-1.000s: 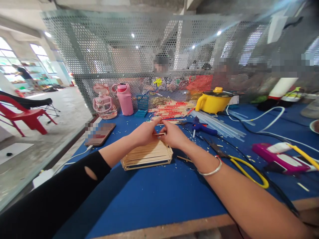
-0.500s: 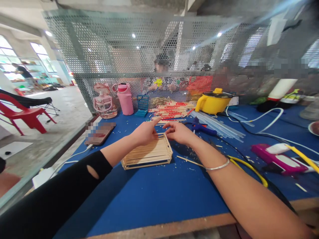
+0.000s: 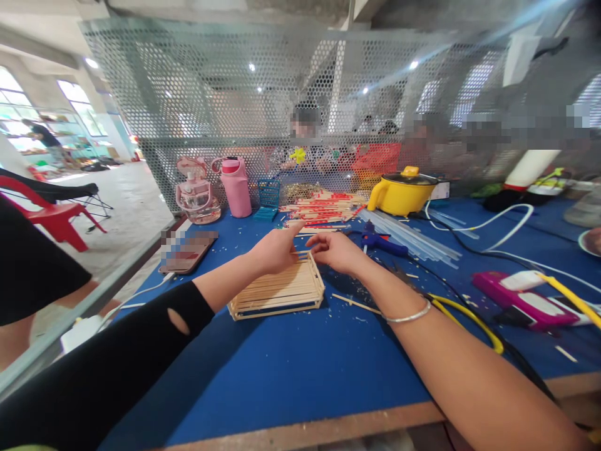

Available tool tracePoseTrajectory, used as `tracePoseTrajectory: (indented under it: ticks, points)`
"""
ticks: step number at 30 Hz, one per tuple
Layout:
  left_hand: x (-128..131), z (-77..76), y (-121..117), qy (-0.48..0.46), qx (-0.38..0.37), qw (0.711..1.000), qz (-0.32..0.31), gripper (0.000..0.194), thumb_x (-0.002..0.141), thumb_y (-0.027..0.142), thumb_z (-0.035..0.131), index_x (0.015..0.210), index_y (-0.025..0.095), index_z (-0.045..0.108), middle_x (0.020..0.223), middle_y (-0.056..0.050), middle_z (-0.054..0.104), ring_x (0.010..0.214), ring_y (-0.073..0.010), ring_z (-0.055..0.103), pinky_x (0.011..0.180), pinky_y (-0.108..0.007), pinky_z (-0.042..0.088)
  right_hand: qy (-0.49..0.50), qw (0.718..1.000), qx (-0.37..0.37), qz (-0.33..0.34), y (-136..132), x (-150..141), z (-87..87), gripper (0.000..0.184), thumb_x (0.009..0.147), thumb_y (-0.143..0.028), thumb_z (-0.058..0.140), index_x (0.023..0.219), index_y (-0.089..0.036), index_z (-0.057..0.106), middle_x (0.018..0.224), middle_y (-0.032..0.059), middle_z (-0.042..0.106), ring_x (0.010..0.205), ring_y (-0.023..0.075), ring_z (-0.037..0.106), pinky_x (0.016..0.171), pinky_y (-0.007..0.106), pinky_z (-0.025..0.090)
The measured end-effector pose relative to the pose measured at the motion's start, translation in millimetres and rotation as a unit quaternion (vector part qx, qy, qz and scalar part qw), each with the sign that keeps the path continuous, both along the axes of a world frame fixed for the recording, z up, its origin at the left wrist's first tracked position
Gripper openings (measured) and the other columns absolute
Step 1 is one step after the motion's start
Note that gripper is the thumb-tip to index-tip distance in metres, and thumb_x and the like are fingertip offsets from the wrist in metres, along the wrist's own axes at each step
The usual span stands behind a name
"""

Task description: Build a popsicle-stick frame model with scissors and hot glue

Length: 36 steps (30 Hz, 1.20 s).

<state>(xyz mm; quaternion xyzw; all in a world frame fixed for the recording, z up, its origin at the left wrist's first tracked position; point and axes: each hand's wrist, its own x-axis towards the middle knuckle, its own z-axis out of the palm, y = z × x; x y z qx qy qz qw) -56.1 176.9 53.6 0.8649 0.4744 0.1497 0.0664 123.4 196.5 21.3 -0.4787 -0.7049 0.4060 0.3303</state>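
A small tray of thin wooden sticks (image 3: 277,285), with a slatted floor and low stick rails, rests on the blue table in front of me. My left hand (image 3: 276,250) is closed at its far edge, thumb stretched up and away, the other fingers mostly hidden. Across from it, my right hand (image 3: 334,250) bends its fingers round the far right corner, fingertips against the frame. Whether a small stick is pinched there I cannot make out. Right of the tray lies a loose stick (image 3: 355,304), partly behind my right forearm.
Behind my hands lies a pile of red-tipped sticks (image 3: 328,207). A blue glue gun (image 3: 385,243), clear glue sticks (image 3: 413,237) and a yellow pot (image 3: 404,193) are to the right. A phone (image 3: 190,252), pink bottle (image 3: 236,188) and magenta power strip (image 3: 526,300) also lie or stand around.
Both hands and the tray stay almost still. At the left edge, a person in dark clothing has come into view beside the table.
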Motion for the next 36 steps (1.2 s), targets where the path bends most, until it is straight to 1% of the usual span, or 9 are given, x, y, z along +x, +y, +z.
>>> tracePoseTrajectory:
  ticks: [6,11,18,20,22,25,29,32,36]
  points:
    - [-0.2,-1.0,-0.7,-0.001,0.002,1.0,-0.003,0.079,0.072,0.016,0.057,0.144,0.012,0.024,0.085,-0.006,0.073,0.079,-0.0199,0.066,0.062,-0.024,0.041,-0.02,0.999,0.027,-0.002,-1.0,-1.3,-0.1,0.027,0.06,-0.001,0.053,0.082,-0.015,0.06,0.064,-0.0011,0.064,0.06,0.011,0.058,0.057,0.021,0.043]
    - [-2.6,-4.5,1.5,-0.022,0.0,1.0,-0.007,0.08,0.072,0.017,0.059,0.144,0.012,0.025,0.086,-0.006,0.073,0.08,-0.0201,0.067,0.065,-0.025,0.043,-0.036,0.998,0.042,0.013,0.9,-0.7,-0.3,0.033,0.059,-0.003,0.049,0.087,-0.017,0.061,0.065,-0.0014,0.066,0.059,0.0121,0.058,0.056,0.022,0.042]
    - [-3.8,-4.8,2.5,-0.034,-0.01,0.999,-0.013,0.08,0.073,0.017,0.059,0.144,0.012,0.025,0.084,-0.005,0.073,0.078,-0.0194,0.066,0.065,-0.024,0.043,-0.061,0.995,0.077,0.006,-2.2,1.2,1.9,0.03,0.068,-0.011,0.044,0.091,-0.019,0.061,0.063,-0.0026,0.064,0.063,0.0125,0.06,0.062,0.023,0.044]
    - [-4.0,-5.3,2.5,-0.039,-0.013,0.999,-0.013,0.079,0.073,0.017,0.059,0.144,0.014,0.025,0.084,-0.005,0.073,0.078,-0.0189,0.066,0.064,-0.024,0.043,-0.073,0.994,0.086,-0.001,-5.9,-1.6,3.8,0.026,0.069,-0.015,0.047,0.091,-0.019,0.061,0.063,-0.0024,0.063,0.062,0.0126,0.058,0.06,0.023,0.044]
    - [-4.1,-6.1,2.6,-0.043,-0.012,0.999,-0.009,0.079,0.073,0.019,0.061,0.144,0.014,0.025,0.085,-0.005,0.073,0.077,-0.0187,0.066,0.064,-0.024,0.043,-0.088,0.991,0.098,-0.012,-8.9,-6.9,5.1,0.026,0.067,-0.018,0.054,0.092,-0.018,0.061,0.072,-0.0007,0.065,0.064,0.0126,0.057,0.06,0.023,0.043]
    - [-4.2,-6.9,2.7,-0.045,-0.008,0.999,-0.006,0.08,0.073,0.021,0.063,0.144,0.015,0.027,0.085,-0.005,0.073,0.076,-0.0188,0.066,0.065,-0.024,0.043,-0.113,0.986,0.118,-0.03,-11.0,-16.8,4.7,0.032,0.06,-0.015,0.06,0.092,-0.017,0.061,0.083,0.0015,0.066,0.068,0.0128,0.057,0.062,0.022,0.042]
    - [-4.2,-6.9,1.7,-0.051,-0.015,0.999,-0.006,0.08,0.073,0.02,0.062,0.144,0.014,0.026,0.084,-0.005,0.073,0.076,-0.0186,0.066,0.066,-0.024,0.044,-0.142,0.979,0.138,-0.052,-12.0,-24.0,3.7,0.03,0.061,-0.009,0.056,0.089,-0.018,0.062,0.071,0.0002,0.065,0.065,0.0135,0.057,0.06,0.023,0.04]
    - [-4.5,-6.5,0.8,-0.056,-0.021,0.998,-0.01,0.079,0.074,0.019,0.061,0.144,0.013,0.026,0.083,-0.005,0.073,0.077,-0.019,0.067,0.066,-0.024,0.044,-0.154,0.975,0.148,-0.062,-14.0,-23.9,4.7,0.029,0.062,-0.008,0.055,0.087,-0.018,0.062,0.072,0.0009,0.067,0.067,0.0145,0.059,0.061,0.023,0.04]
    - [-7.0,-4.9,0.6,-0.062,-0.025,0.998,-0.016,0.074,0.074,0.019,0.06,0.142,0.013,0.031,0.086,-0.006,0.074,0.079,-0.0199,0.067,0.068,-0.025,0.045,-0.166,0.972,0.153,-0.067,-15.1,-23.5,5.5,0.028,0.062,-0.008,0.056,0.087,-0.019,0.063,0.075,0.0014,0.068,0.07,0.0151,0.06,0.062,0.023,0.041]
